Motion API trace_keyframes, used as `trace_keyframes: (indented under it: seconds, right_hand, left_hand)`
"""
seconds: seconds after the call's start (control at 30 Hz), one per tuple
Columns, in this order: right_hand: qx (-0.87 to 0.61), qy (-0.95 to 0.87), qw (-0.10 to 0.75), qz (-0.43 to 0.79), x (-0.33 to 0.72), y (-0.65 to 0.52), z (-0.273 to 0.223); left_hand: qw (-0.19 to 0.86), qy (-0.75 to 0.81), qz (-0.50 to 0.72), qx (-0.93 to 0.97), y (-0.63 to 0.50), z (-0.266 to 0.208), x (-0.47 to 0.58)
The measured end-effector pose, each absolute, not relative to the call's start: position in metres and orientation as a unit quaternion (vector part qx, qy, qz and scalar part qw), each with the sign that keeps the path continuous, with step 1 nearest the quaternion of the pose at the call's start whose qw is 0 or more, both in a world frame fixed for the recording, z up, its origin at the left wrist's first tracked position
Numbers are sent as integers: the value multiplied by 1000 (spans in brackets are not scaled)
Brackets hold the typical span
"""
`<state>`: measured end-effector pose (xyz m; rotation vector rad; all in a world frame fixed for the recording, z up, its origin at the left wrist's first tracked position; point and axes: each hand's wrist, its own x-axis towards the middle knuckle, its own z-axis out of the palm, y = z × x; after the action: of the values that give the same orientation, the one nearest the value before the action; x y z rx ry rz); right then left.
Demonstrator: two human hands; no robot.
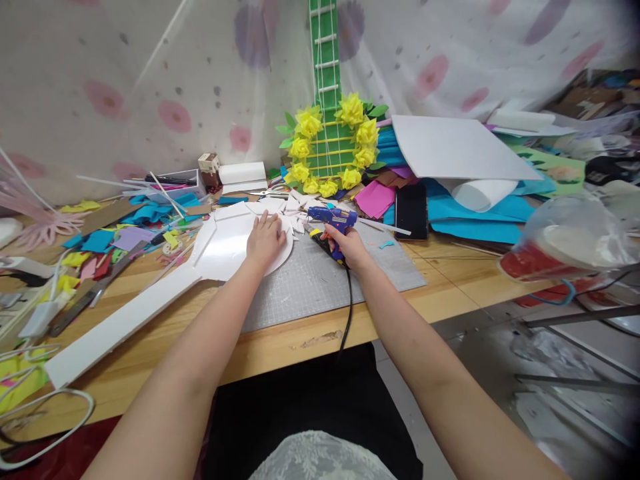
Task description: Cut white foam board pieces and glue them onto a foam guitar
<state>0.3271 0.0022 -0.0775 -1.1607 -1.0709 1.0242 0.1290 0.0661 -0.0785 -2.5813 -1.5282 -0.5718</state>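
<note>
My left hand (266,239) lies on a white foam-board piece (225,243) with a round body and a long neck reaching toward the lower left. Its fingers are extended over the board near the right edge. In my right hand (350,247) is a blue hot glue gun (332,216), nozzle toward the left, a glue stick (385,227) poking out of its rear. The gun's black cord (349,307) hangs over the table edge. Under both hands is a grey cutting mat (310,287). White paper scraps (295,207) lie just beyond the board.
A green paper guitar (327,133) with yellow flowers stands at the back. Coloured scraps (150,213) crowd the left, along with a metal ruler (95,287). A phone (411,212), stacked blue sheets (475,213) and a bagged red-and-white cup (550,250) occupy the right.
</note>
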Motion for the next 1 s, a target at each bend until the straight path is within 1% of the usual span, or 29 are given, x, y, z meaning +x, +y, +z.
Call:
trace_keyframes:
  seconds: [0.23,0.5,0.67,0.87,1.0]
  right_hand:
    - [-517,-462,578,430,326,0,-75]
    - [-507,-457,585,438,326,-1,-76]
    - [-518,-454,586,428,326,-2,-74]
    - [-515,-454,588,427,327,-3,-75]
    - [-508,-427,613,428,327,2,-80]
  left_hand:
    - [43,-502,-187,-843,67,-79,129]
    - [49,-505,-196,-839,61,-80,129]
    - [64,-503,-239,-828,59,-80,128]
    - [62,-496,-296,-814,56,-63,128]
    - [67,-495,-282,-819,56,-46,131]
